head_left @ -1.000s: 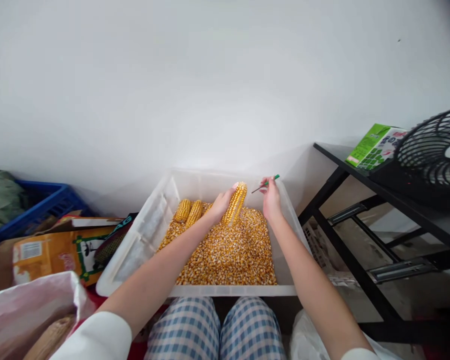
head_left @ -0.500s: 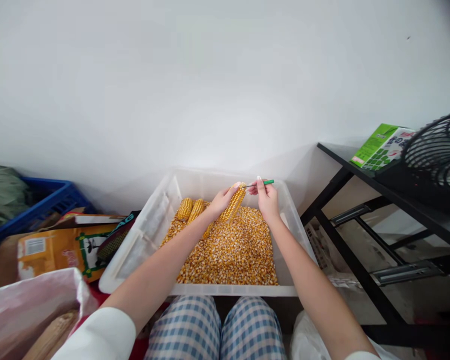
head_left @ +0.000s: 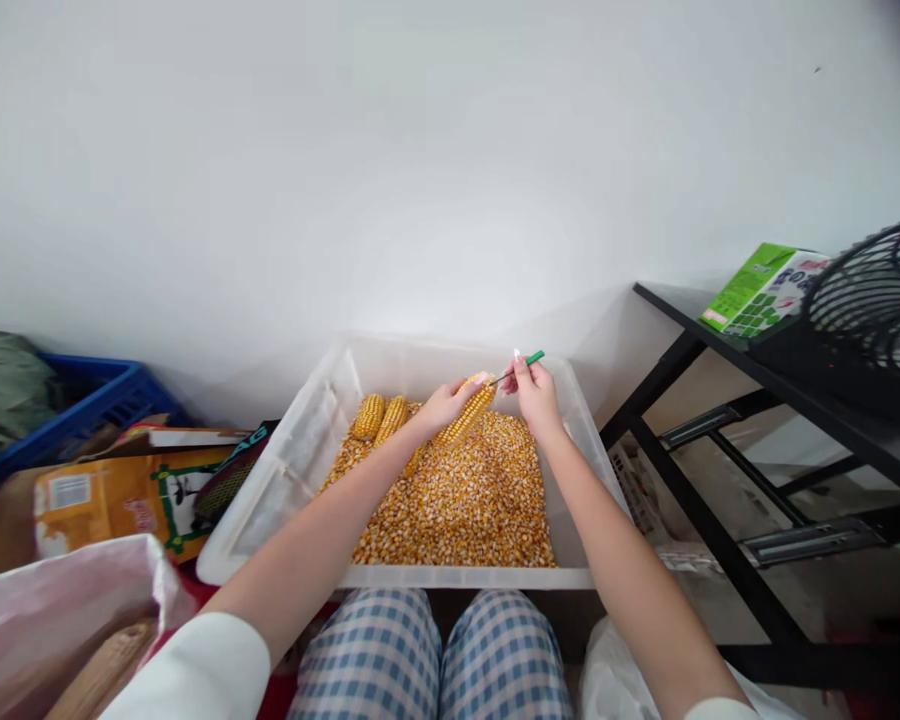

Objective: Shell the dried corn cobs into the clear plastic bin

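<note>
Open room is left over the loose kernels [head_left: 457, 510] at 6 o'clock; passage is blocked by two cobs [head_left: 379, 417] at 9 o'clock and the bin wall [head_left: 420, 362] at 12.

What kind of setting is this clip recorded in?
Probably a spare corner of a home, not a workshop: a clear plastic tub of loose corn kernels sits by a plain white wall, with a black shelf rack holding a fan and a blue crate of clutter.

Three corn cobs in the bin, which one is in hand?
The rightmost cob, tilted and gripped by the left hand, the green-handled tool at its tip. The other two cobs lie untouched on the kernels at the bin's far left.
</note>
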A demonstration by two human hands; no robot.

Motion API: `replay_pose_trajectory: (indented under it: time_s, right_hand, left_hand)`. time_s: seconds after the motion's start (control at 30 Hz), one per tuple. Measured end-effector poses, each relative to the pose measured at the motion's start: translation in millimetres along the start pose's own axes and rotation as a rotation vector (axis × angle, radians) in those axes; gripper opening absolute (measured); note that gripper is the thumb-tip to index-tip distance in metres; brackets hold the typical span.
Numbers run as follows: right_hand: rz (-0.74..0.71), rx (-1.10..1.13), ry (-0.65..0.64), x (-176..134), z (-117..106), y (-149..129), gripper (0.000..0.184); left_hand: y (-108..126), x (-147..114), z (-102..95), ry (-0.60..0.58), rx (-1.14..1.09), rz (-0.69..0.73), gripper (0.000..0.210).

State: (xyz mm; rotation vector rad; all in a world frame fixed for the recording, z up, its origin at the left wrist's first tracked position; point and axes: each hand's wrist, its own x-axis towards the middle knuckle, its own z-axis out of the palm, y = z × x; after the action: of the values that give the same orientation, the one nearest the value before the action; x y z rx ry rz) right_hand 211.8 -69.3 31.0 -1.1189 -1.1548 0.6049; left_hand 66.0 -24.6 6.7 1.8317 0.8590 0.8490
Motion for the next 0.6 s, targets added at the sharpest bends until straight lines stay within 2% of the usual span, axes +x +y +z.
replay_pose_trajectory:
  time_s: [0.27,0.43,0.5,0.6]
  right_hand:
    - [0.157,-0.016,-0.126,6.4,-9.8,6.9,0.042]
    - [0.229,-0.118,-0.193,7.5,-13.3,11.0,0.044]
    - [0.227,-0.114,-0.162,7.0,-12.8,10.2,0.043]
    - [0.174,0.042,-0.042,6.1,-9.7,6.2,0.04]
  left_hand:
    - [-6.0,-3.0,3.7,-0.101,0.091,0.025,0.055]
    - [-4.7,-3.1,5.0,-0.132,0.099,0.034,0.055]
    - [-1.4,-3.0,3.3,-0.101,0.037,0.015,0.056]
    - [2.6,-2.5,-0.7,-0.044,-0.032,0.005,0.056]
